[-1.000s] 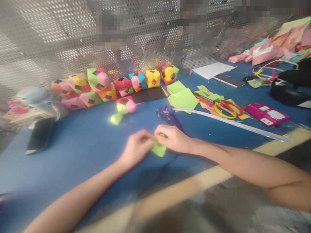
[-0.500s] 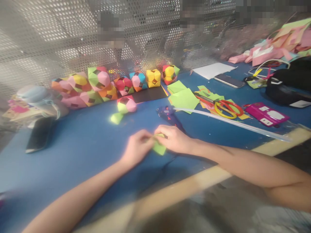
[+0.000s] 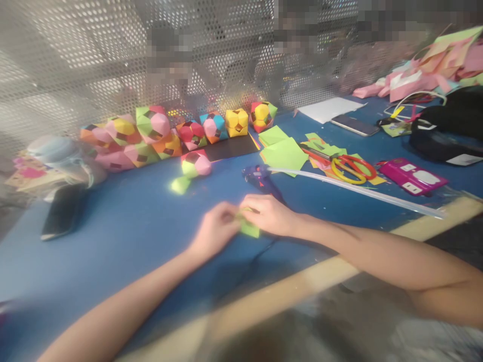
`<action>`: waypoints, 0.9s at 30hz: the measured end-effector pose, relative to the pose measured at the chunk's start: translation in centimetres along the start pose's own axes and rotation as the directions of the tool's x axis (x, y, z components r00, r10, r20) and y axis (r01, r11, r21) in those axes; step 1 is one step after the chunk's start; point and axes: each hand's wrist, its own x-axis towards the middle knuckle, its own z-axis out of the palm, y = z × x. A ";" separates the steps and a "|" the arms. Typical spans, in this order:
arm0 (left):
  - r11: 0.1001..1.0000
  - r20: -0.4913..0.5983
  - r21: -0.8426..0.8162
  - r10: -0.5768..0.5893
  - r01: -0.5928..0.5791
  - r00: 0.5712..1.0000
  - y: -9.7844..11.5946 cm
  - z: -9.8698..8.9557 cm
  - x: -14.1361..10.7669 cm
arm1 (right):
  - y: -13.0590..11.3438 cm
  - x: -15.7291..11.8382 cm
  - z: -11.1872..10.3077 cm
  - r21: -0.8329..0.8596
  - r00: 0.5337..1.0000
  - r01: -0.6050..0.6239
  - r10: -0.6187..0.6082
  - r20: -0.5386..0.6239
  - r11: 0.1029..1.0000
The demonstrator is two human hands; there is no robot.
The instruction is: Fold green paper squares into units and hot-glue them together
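A small piece of light green paper (image 3: 250,229) is pinched between my two hands above the blue table. My left hand (image 3: 219,225) closes on its left side, and my right hand (image 3: 268,215) grips its upper right part. The fingers cover much of the paper, so its folds are hard to make out. Just beyond my right hand lies a dark blue glue gun (image 3: 260,177) with a long clear glue stick (image 3: 358,188) sticking out to the right. Farther left sit a folded light green paper piece (image 3: 180,185) and a partly built multicoloured paper ball (image 3: 196,165).
Several folded paper balls (image 3: 151,125) line the perforated metal panel (image 3: 101,45). Green paper sheets (image 3: 284,155), scissors (image 3: 353,170) and a purple packet (image 3: 412,176) lie to the right. One phone (image 3: 63,211) is at left, another phone (image 3: 354,124) at back right. The table has a wooden edge (image 3: 320,274).
The green paper has tilted slightly between my fingers, its lower corner shifting up and to the right. My left hand has moved a little; my right hand stays nearly in place.
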 end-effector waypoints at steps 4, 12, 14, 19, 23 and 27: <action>1.000 0.020 0.020 -0.017 0.017 1.000 0.3 -0.1 0.0 | 0.2 0.0 -0.2 -0.009 0.998 0.034 -0.034 0.056 0.999; 1.000 -0.241 0.000 0.023 -0.024 0.970 -1.2 -0.8 0.5 | -0.1 0.2 -0.4 0.149 0.988 -0.140 0.147 -0.038 0.979; 1.000 -0.269 -0.017 0.016 -0.021 0.963 -1.4 -0.7 0.5 | 0.0 0.2 -0.2 0.115 0.985 -0.156 0.163 -0.057 0.981; 0.994 -0.181 -0.109 -0.009 -0.011 0.983 -1.4 -0.3 0.4 | 0.5 0.1 0.0 -0.004 0.986 -0.121 0.120 -0.113 0.993; 0.998 -0.083 -0.044 -0.041 0.037 0.996 -1.0 -0.2 0.3 | 0.5 0.0 0.0 -0.039 0.991 -0.072 0.067 -0.114 0.997; 0.998 -0.030 -0.016 -0.065 0.065 0.997 -0.2 -0.3 0.2 | 0.4 -0.1 0.1 -0.060 0.994 -0.030 0.023 -0.104 0.998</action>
